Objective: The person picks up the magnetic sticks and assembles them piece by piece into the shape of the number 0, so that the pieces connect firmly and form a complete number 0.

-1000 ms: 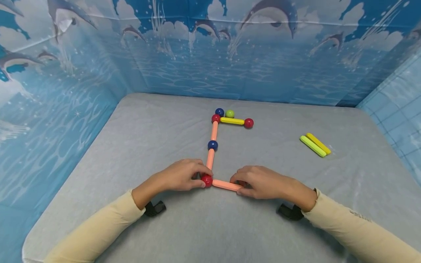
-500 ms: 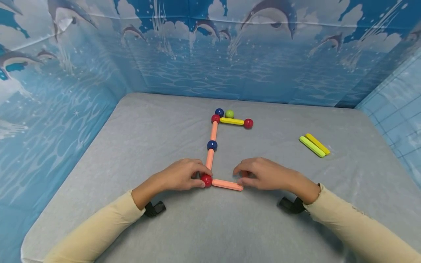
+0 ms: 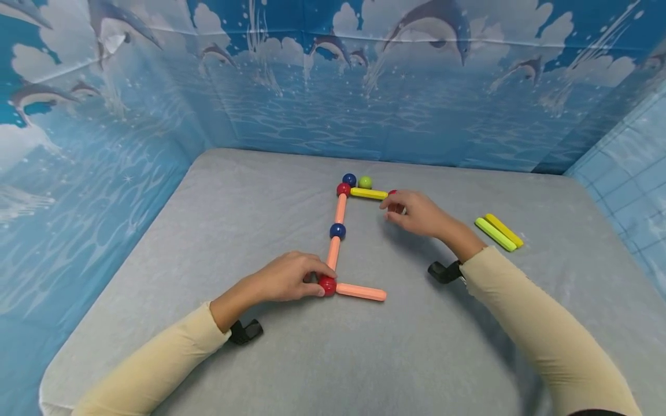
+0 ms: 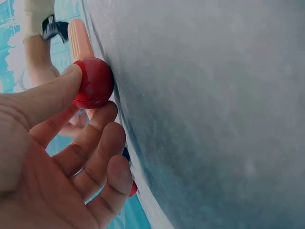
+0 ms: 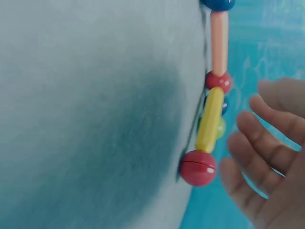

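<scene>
My left hand pinches a red ball between thumb and fingers at the near corner of a chain of rods and balls. From that ball one salmon rod runs right, and another salmon rod runs away to a blue ball. A further salmon rod leads on to a second red ball. There a yellow rod begins, ending at a third red ball. My right hand hovers beside that end ball, fingers loosely bent, holding nothing; the right wrist view shows a gap.
Behind the far corner sit another blue ball and a green ball. Two loose rods, one lime and one yellow, lie side by side on the right of the grey cloth. A dolphin-print curtain borders the back.
My right hand has let go of the near salmon rod, lifted, and moved away from me to the far red ball. The left hand keeps its place on the near red ball.
</scene>
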Demonstrator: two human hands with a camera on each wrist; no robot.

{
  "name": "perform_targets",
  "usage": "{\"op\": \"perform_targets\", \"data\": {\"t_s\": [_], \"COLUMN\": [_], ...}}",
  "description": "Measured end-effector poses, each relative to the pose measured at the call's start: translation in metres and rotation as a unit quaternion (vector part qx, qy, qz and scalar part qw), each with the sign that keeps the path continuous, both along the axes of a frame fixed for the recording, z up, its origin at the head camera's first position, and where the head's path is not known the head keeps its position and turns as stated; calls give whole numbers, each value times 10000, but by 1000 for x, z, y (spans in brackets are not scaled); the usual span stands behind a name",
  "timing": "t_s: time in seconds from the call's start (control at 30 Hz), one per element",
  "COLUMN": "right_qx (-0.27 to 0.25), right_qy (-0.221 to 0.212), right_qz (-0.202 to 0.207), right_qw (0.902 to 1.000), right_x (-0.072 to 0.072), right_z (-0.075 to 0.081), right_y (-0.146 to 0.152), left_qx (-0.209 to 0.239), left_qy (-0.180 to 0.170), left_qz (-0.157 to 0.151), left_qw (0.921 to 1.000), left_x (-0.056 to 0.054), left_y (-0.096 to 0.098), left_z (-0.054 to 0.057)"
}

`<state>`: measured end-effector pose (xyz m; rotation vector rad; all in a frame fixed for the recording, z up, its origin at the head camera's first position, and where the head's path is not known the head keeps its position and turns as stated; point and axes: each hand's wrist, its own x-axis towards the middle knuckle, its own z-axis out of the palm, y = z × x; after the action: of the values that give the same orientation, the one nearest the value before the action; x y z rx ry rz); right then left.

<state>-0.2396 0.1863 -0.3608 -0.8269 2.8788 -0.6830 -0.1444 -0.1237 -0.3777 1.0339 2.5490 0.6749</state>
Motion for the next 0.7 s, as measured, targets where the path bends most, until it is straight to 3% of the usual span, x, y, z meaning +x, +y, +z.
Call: {"op": "perform_targets", "data": {"t_s": [0.3,0.47,0.7], "right_qx": [-234,-409,-514], "right_qy": [388,244,-23], "right_qz": [-949,-1455,-1754], "right_qw": [9945,9882,9831], "right_x": [-47,-65,-82], "right_z": [-8,-17,-23], "right_y": [-20,-26,-36], "left_qx": [-102,-86,-48], "left_qy": [1,16,-8], "left_qz": [59,4,66], "left_qw": [9999,10000,10000], "left_x": [0,-1,-2], "left_y": [3,5,3], "left_z": [-1,-1,-1]}}
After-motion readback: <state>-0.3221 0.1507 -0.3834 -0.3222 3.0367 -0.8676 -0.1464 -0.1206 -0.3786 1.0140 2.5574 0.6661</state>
